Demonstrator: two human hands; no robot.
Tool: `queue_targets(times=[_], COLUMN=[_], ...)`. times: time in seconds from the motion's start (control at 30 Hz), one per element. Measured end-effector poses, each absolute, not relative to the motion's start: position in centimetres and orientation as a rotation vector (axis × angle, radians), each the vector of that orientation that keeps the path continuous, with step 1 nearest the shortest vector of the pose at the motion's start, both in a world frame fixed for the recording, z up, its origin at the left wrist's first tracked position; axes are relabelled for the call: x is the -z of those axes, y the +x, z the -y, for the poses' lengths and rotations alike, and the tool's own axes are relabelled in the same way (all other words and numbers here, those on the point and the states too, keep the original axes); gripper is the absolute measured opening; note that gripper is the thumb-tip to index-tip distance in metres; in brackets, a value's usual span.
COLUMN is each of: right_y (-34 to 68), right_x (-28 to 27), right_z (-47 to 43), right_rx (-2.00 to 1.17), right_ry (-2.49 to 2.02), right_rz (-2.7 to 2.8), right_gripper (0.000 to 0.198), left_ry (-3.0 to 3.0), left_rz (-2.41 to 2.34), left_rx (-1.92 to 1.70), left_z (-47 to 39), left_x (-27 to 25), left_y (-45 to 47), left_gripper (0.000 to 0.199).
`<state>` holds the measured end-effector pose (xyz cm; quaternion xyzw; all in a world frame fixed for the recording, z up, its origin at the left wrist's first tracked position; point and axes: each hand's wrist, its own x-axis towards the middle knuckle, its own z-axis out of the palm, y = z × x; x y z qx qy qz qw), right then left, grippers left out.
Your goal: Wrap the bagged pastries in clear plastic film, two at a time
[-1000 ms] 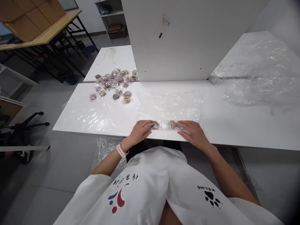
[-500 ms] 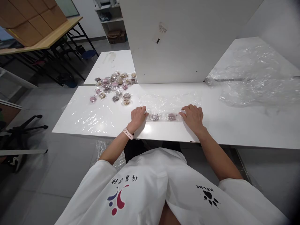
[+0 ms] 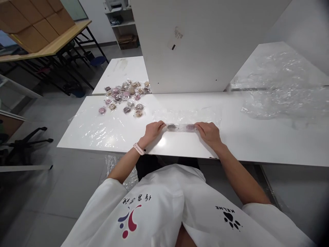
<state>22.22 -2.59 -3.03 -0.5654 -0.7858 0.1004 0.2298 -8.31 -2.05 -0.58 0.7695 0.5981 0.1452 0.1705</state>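
A strip of clear plastic film (image 3: pixel 182 127) is folded over two small wrapped pieces near the table's front edge. One piece is dark (image 3: pixel 171 127), the other pinkish (image 3: pixel 190 127); their exact kind is too blurred to tell. My left hand (image 3: pixel 154 130), with a pale pink band on its wrist, pinches the left end of the folded film. At the right end, my right hand (image 3: pixel 209 133) is closed on the film with fingertips together. Beyond the hands, the unrolled part of the film lies flat on the white table (image 3: pixel 164 101).
Several individually wrapped small pieces (image 3: pixel 125 94) lie heaped at the back left. More clear film (image 3: pixel 102 128) is spread on the left. Crumpled film (image 3: pixel 280 85) covers the right rear. A tall white panel (image 3: pixel 190 55) stands behind the work spot.
Both hands went from spread fingers at the strip's ends to a closed pinch. The film now wraps more tightly around the two pieces, which have shifted slightly right.
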Motion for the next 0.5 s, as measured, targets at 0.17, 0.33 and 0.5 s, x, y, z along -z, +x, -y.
queue_targets(times=[0.17,0.33,0.5], right_y=[21.4,20.8,20.9], right_x=[1.7,1.6,2.8], right_z=[1.1,3.4,3.3], right_rx=[-0.107,-0.026,-0.193], right_ry=[-1.689,-1.334,-1.374], right_rz=[2.137,2.33,2.314], right_gripper=[0.034,0.033,0.041], left_ry=[2.18,2.598,2.419], left_rz=[-1.873,-1.38,-1.432], left_rx=[-0.407,-0.507,-0.43], left_z=[0.9,3.4,2.7], left_x=[-0.3,0.0,0.2], left_y=[-7.0,-6.5,-7.1], left_gripper=[0.019,0.028,0.032])
